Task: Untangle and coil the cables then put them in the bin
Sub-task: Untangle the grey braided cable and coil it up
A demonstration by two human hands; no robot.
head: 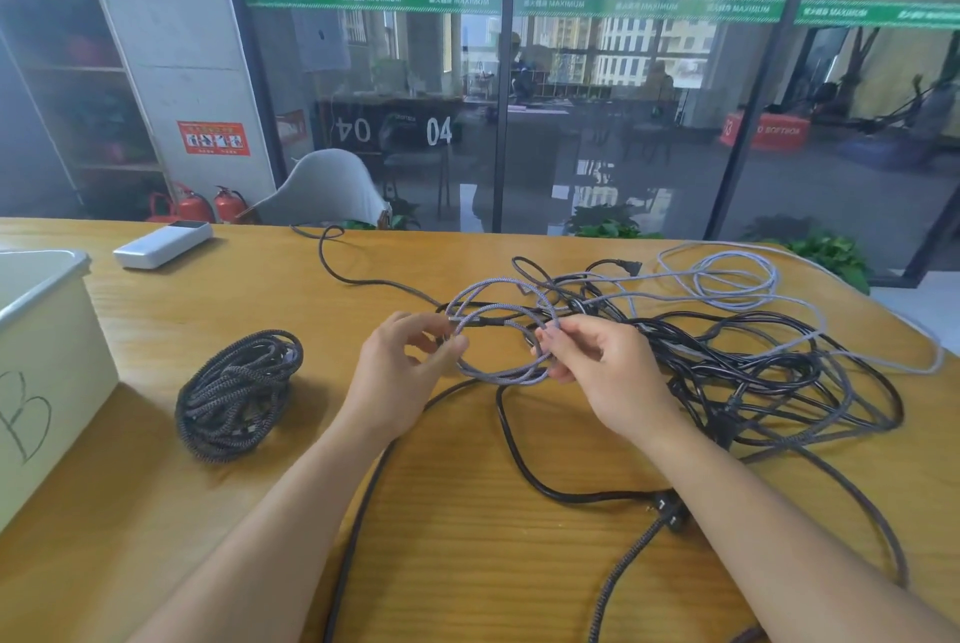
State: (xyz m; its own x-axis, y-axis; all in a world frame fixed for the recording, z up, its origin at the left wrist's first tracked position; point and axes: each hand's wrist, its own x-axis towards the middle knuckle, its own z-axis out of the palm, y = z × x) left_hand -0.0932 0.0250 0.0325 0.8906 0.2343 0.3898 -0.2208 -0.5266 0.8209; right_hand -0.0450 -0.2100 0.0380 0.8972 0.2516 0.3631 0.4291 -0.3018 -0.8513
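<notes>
Closest to the camera is a black cord [358, 512] running up the near middle of the desk [467, 564], with a plug [667, 512] lying just under the right forearm. Past that, both hands are on a small grey braided loop [498, 330] mid-desk. The left hand [400, 372] pinches its left side between thumb and curled fingers [441, 330]; the right hand [597, 372] pinches the right side the same way, so both are closed on that one loop.

What could go wrong: the grey cable seems to run on into the big black tangle [753, 372] on the right, so pulling more loops could drag the whole heap along or cinch a knot tighter. The loop is only held at two pinch points, so it could spring open if either grip slips. The pale cable [727, 279] at the far right sits near the desk edge and might slide off if the pile gets yanked.

One coil [236, 393] is done, sitting left of the hands, not binned yet. The bin [47, 330] is at the left edge of the desk, near that coil.

Writing: a hand-drawn "B" on the bin's side, "04" on the glass behind (plus a mirrored copy), and "MAXIMUM" repeated on the green strip [514, 3] across the glass. The red sign [213, 138] on the pillar is too small to read. A white box [163, 242] lies far left.
</notes>
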